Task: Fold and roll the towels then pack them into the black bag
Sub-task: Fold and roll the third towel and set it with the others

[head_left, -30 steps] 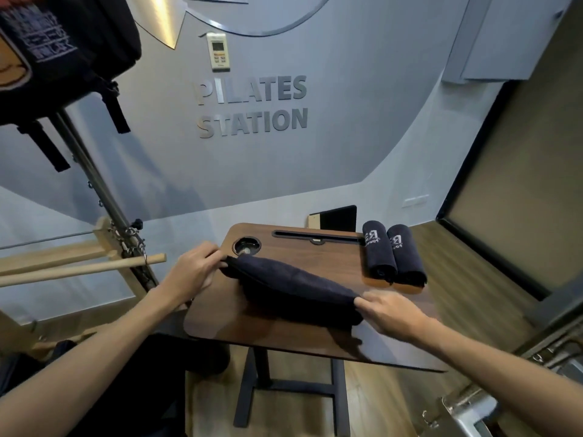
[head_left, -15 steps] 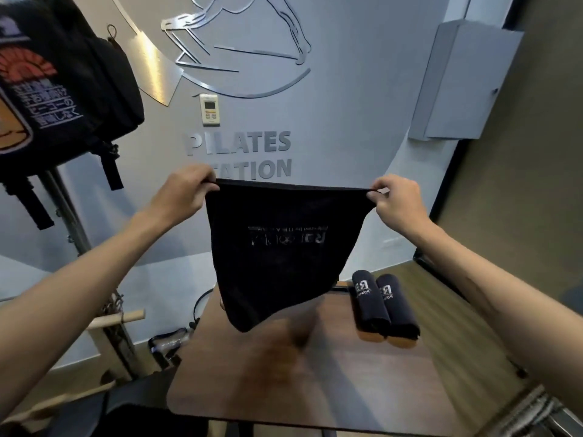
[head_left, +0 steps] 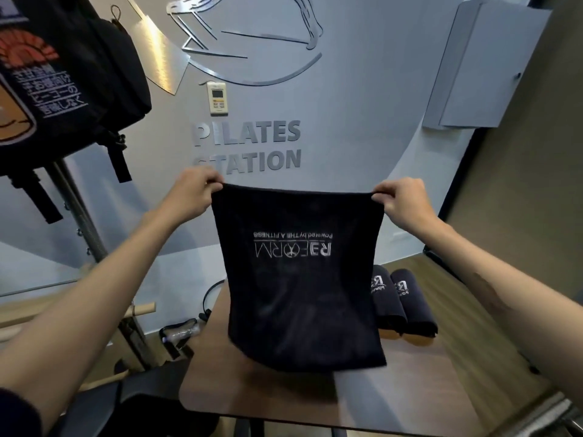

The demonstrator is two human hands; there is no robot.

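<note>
A dark navy towel [head_left: 299, 298] with an upside-down white logo hangs flat in the air above the small wooden table [head_left: 410, 392]. My left hand [head_left: 192, 192] pinches its top left corner and my right hand [head_left: 400, 200] pinches its top right corner. The towel's bottom edge hangs just over the tabletop. Two rolled dark towels [head_left: 402, 302] lie side by side on the table's right part. The black bag [head_left: 63, 80], with an orange and white print, hangs at the upper left from a metal frame.
A metal pole [head_left: 85, 222] and wooden bars [head_left: 138, 310] of a pilates apparatus stand left of the table. A wall with metal lettering and a remote holder [head_left: 217, 99] is behind. Wooden floor lies to the right.
Both hands lifted the towel from the table and spread it open in the air. Since half a second ago it hangs lower and straighter, with its logo facing me.
</note>
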